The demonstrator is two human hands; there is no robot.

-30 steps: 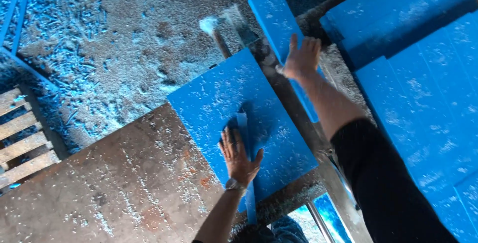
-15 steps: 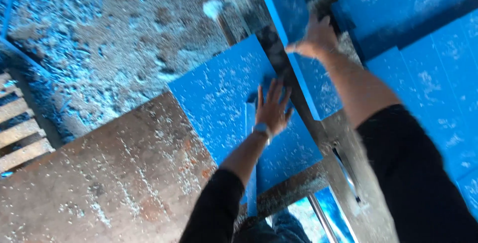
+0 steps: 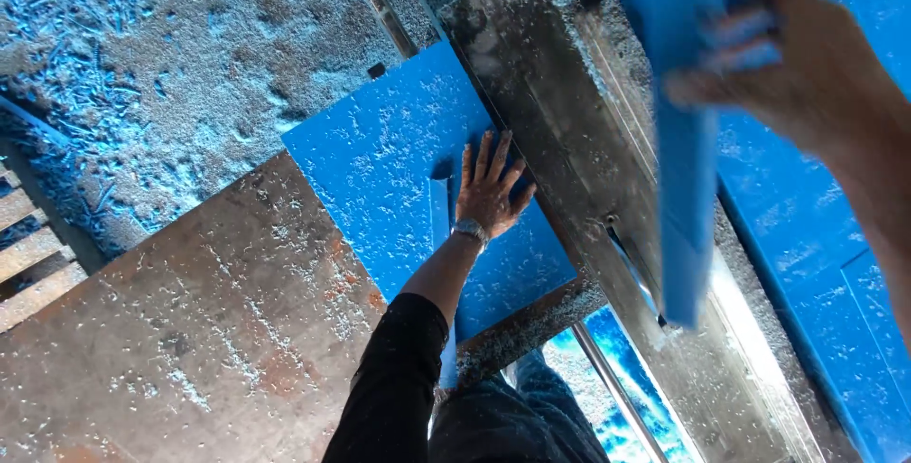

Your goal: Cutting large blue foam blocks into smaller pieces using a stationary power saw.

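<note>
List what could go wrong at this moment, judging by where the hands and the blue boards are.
1. The left hand lies flat on a blue board dusted with chips; it might slip toward the metal rail beside it.
2. The right hand holds a narrow blue strip raised above the bench; it looks blurred, so it may knock the rail or drop.
</note>
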